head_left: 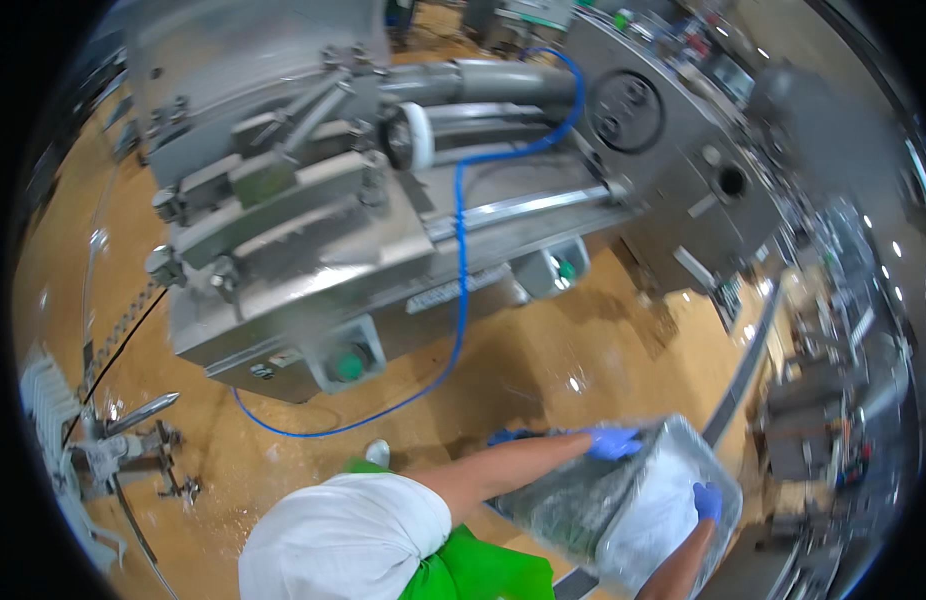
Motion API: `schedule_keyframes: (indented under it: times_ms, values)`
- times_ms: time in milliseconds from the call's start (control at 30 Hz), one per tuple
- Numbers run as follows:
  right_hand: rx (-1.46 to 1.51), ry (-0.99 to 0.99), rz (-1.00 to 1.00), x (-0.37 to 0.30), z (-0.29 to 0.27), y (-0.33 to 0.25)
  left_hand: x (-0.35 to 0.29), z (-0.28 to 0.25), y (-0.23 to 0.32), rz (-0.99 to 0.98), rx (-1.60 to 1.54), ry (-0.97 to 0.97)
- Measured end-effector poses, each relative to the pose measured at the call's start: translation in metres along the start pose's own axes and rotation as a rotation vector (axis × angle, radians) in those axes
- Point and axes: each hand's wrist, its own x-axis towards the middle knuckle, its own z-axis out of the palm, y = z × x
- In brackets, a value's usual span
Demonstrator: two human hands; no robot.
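Note:
Both my hands wear blue-purple gloves and are at a large grey tub [673,432] on the lower right, which stands tilted in the view. A thin, shiny film seems to cover it, and its inside looks white. My left hand [612,443] lies at the tub's near-left rim with its fingers stretched out, palm down. Further right, my right hand [707,502] is over the white inside, close to the right rim. Its fingers look partly bent, and their tips are too small and blurred to show any grip. A dark blue piece [508,437] shows behind my left forearm, its kind unclear.
A big stainless-steel machine [313,240] with rollers and green buttons fills the upper left. A blue hose [461,250] hangs across it and loops on the tan floor [543,370]. Metal parts on a stand [108,455] are at the far left; more equipment [803,440] lines the right.

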Motion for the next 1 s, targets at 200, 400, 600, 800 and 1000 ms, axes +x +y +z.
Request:
schedule_keyframes:
  times_ms: [200, 400, 600, 800, 1000]
  values:
    - [0.187, 0.200, -0.490, 0.060, -0.007, -0.244, -0.220, -0.112, -0.130, -0.596, 0.345, 0.012]
    - [0.590, 0.249, -1.001, 0.052, -0.004, -0.499, -0.530, -0.082, -0.106, -1.324, 0.013, 0.056]
    - [0.885, 0.109, -1.523, -0.069, -0.030, -0.685, -0.599, -0.128, 0.166, -1.101, -0.434, 0.886]
    - [0.681, -0.316, -2.067, -0.300, 0.021, -0.751, -0.708, -0.236, 0.192, -1.664, 0.779, 1.145]
    - [0.602, -0.259, -2.068, -0.364, 0.080, -0.779, -0.801, -0.323, 0.061, -1.599, 1.217, 1.129]
